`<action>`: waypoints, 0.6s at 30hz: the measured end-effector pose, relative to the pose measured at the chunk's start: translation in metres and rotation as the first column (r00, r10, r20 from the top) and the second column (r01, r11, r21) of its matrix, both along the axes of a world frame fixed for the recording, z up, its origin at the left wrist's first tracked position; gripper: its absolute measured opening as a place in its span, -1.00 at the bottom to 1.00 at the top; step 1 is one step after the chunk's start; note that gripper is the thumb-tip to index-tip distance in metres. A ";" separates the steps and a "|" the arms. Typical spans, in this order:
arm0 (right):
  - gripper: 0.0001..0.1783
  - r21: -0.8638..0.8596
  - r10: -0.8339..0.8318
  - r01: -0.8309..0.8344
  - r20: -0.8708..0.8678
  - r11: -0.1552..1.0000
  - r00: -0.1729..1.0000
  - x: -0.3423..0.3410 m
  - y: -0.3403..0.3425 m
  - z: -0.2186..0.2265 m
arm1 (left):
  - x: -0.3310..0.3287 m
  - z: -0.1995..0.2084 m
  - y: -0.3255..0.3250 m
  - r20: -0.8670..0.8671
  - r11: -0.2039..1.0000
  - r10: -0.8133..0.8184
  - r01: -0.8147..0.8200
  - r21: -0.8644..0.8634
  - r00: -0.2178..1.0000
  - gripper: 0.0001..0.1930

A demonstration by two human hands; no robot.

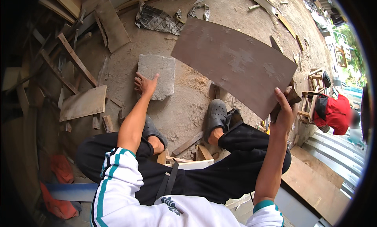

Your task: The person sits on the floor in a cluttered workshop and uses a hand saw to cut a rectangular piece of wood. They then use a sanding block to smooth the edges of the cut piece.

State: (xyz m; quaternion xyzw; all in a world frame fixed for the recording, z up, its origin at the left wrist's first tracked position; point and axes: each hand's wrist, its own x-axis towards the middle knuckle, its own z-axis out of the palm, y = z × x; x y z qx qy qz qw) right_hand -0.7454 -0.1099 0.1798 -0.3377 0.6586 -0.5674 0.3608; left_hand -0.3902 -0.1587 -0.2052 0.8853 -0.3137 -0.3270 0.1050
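Note:
My left hand [145,84] grips the near left side of a pale grey concrete-like block [161,66] on the dirt ground, thumb on top and fingers over the left edge. To the right, my right hand [284,113] is closed on the near right corner of a brown board [235,62] with worn grey patches. The board is raised and tilted, its broad face toward me. A dark wooden piece [293,96] shows behind its right edge by my fingers; whether I hold that too is unclear.
Wooden slats and offcuts [78,62] clutter the left. Crumpled sheeting [159,18] lies beyond the block. My feet in grey clogs [217,116] stand before me, with wood scraps [188,143] between them. At the right are a person in red [338,113], wooden stools and corrugated metal [333,150].

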 end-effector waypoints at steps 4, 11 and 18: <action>-0.79 -0.016 0.059 -0.058 0.062 0.998 0.996 0.005 -0.004 0.008 | 0.005 0.009 0.000 -0.038 1.000 -0.012 0.013 0.016 0.999 0.28; -0.76 -0.009 0.095 -0.095 0.053 0.995 0.994 0.007 -0.007 0.006 | 0.009 0.000 0.005 0.005 0.981 -0.145 0.144 -0.133 0.989 0.27; -0.78 0.004 0.090 -0.090 -0.014 0.996 0.996 0.008 -0.012 0.001 | -0.053 0.013 0.012 -0.051 0.953 -0.266 0.255 -0.161 0.963 0.20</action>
